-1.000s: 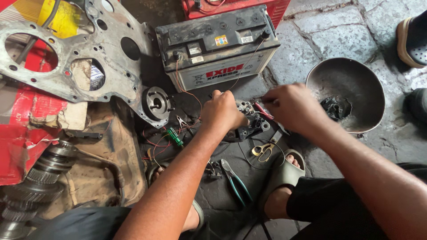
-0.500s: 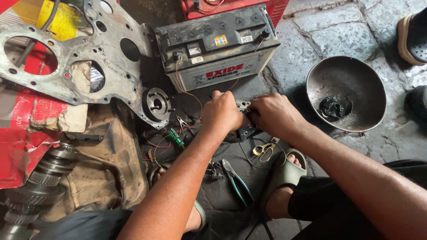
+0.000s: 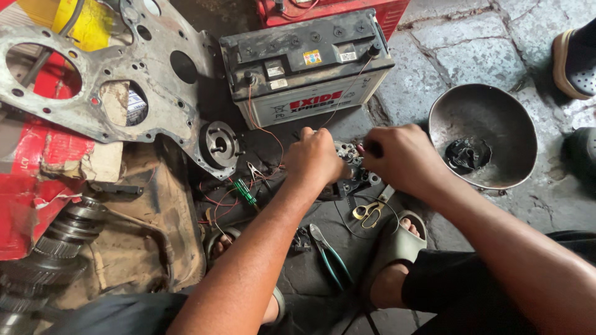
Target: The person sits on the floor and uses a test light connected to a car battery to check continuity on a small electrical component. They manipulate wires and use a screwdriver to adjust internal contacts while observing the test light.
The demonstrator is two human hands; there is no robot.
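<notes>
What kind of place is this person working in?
Probably a vehicle repair workshop, working on the floor: a car battery, a large metal engine plate and pliers lie about the hands.

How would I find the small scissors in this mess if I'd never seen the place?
Start at the big grey car battery at the top and drop down past the two hands to the stone floor. Just below the right hand, beside the sandalled foot, lie the scissors. Their yellow-gold finger loops set them apart from the teal-handled pliers lower left.
</notes>
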